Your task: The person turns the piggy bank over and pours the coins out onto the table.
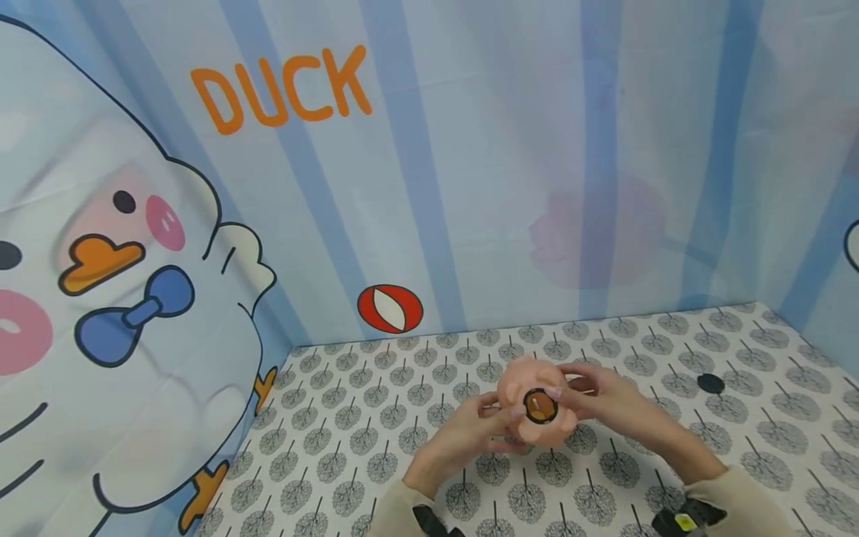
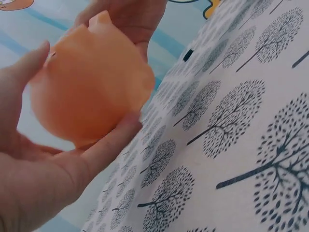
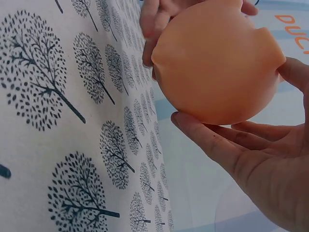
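Note:
A pink piggy bank (image 1: 523, 379) is held between both hands over the patterned cloth, its underside turned up toward the head camera. In that underside a round, dark-rimmed opening (image 1: 540, 407) shows an orange inside. My left hand (image 1: 470, 429) grips the left side, thumb near the opening's edge. From the right, my right hand (image 1: 604, 397) holds the other side, its thumb also by the rim. Both wrist views show fingers curved around the smooth body (image 2: 91, 87), with stubby projections (image 3: 270, 48) standing out from it. A flat black disc (image 1: 710, 383) lies on the cloth, right of the hands.
A white cloth (image 1: 322, 447) printed with grey trees covers the table. Behind it hangs a blue striped curtain (image 1: 496, 164) with a duck picture, which also runs along the left side. Another curtain section (image 1: 825, 298) borders the table at the right.

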{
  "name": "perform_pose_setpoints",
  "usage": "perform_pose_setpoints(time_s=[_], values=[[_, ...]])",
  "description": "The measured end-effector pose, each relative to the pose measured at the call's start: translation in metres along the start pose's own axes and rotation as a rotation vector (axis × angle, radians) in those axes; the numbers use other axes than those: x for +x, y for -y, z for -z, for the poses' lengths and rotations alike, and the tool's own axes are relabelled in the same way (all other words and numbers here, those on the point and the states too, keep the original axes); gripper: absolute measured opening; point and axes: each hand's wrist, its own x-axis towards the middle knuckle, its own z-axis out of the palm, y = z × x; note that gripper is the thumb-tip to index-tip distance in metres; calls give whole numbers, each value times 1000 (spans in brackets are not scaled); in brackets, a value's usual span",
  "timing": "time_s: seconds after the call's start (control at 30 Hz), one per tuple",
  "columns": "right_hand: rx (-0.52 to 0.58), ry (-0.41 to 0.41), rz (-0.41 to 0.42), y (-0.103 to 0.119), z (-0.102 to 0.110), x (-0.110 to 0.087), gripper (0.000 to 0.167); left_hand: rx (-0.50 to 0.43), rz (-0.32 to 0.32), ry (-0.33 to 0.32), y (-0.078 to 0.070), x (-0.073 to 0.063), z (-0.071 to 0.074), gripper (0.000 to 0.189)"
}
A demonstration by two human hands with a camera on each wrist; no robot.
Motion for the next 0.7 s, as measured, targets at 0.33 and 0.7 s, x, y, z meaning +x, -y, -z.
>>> perform_pose_setpoints(time_s=[0.33,0.7], values=[[89,11,-29,-1,-1,-1,69,-34,-68,-145,-4,1,-4,65],[274,145,-84,-7,1,1,79,110,-97,-185,-4,-2,-5,56]])
